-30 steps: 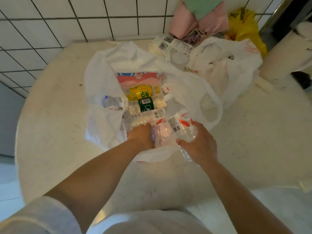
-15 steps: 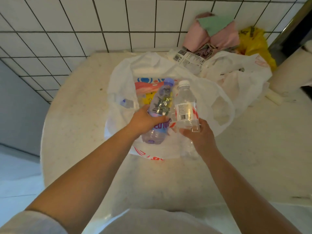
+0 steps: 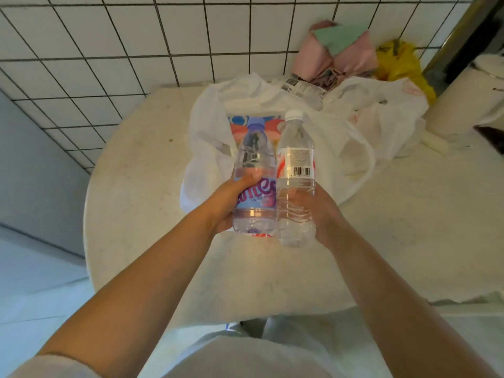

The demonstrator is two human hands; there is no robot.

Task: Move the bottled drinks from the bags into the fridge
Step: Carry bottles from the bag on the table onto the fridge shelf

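Pale stone table (image 3: 136, 214): rounded near-left edge, runs to the tiled wall (image 3: 109, 50) at far side.
White bag (image 3: 207, 137): mid table, mouth open; a pink/blue printed pack (image 3: 272, 124) shows inside, behind the two bottles.
2nd white bag (image 3: 381, 110): right of the 1st, touching it, crumpled.
Pink & green cloth bundle (image 3: 338, 47): far side, against wall.
Yellow bag (image 3: 401, 64): just right of the bundle.
Cream round container (image 3: 463, 99): far right, partly cut off by frame edge.
Purple-cap bottle (image 3: 255, 159): clear, blue/purple label, upright, held above the open bag, left of the other bottle, sides touching or nearly so.
White-cap bottle (image 3: 296, 170): clear, white/red label w/ barcode facing cam, upright, just right of purple one.
L hand (image 3: 229, 203): fingers curled round lower half of purple-cap bottle, thumb across the label.
R hand (image 3: 321, 214): wrapped round the lower part of white-cap bottle from the right side; fingers seen through the plastic.
Both bottles: out of the bag, up in the air over table.
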